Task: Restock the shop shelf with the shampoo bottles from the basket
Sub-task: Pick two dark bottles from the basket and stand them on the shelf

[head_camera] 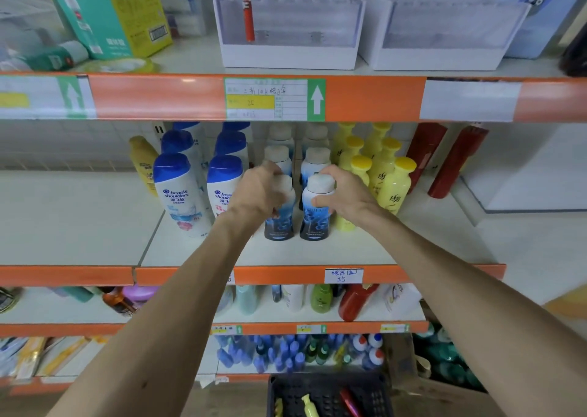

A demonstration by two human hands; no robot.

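On the middle shelf [317, 251], front of the row: two blue-and-white shampoo bottles stand upright side by side, one in each grip.

Left grip [262, 194]: fingers curled round the upper body and pale cap of the left bottle [281, 223].

Right grip [347, 196]: wrapped round the shoulder of the right bottle [317, 216], thumb across its front, pale cap showing above my fingers.

Both bases appear to rest on the shelf board.

Behind my grips: more bottles of the same kind, in two files.

Just left of the left grip: white bottles with blue caps [182, 194], also two files.

Just right of the right grip: yellow bottles [394, 188]; whether the nearest touches my wrist, I cannot tell.

Further right, well apart: two dark red bottles [444, 162].

Far below both forearms: dark basket [374, 397], holding a small yellow bottle [309, 405] and a red bottle [349, 399].
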